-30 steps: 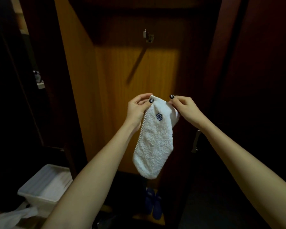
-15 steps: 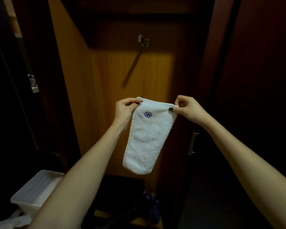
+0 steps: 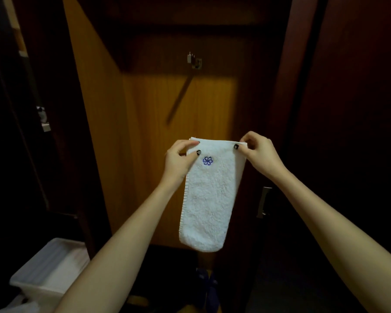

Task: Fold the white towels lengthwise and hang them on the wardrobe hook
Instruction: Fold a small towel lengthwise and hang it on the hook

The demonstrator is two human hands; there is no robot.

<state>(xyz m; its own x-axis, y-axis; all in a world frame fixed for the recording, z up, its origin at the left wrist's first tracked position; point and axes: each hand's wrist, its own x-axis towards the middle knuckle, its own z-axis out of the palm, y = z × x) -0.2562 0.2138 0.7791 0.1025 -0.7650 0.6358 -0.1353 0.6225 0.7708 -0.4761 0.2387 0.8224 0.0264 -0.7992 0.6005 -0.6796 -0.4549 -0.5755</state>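
A white towel [image 3: 209, 199] with a small blue embroidered emblem hangs folded in a long narrow strip in front of the wooden wardrobe back panel. My left hand [image 3: 180, 160] pinches its top left corner and my right hand [image 3: 259, 150] pinches its top right corner, keeping the top edge stretched flat. The metal hook [image 3: 194, 61] is fixed on the panel well above the towel, with nothing hanging on it.
A white plastic bin [image 3: 43, 276] holding more white cloth stands at the lower left on the floor. Dark blue slippers [image 3: 209, 290] lie on the wardrobe floor below the towel. A metal door handle [image 3: 263, 201] sits on the dark door at right.
My hands have drawn apart, so the bunched top edge of the towel is now stretched flat and the strip hangs straighter. The view has shifted slightly.
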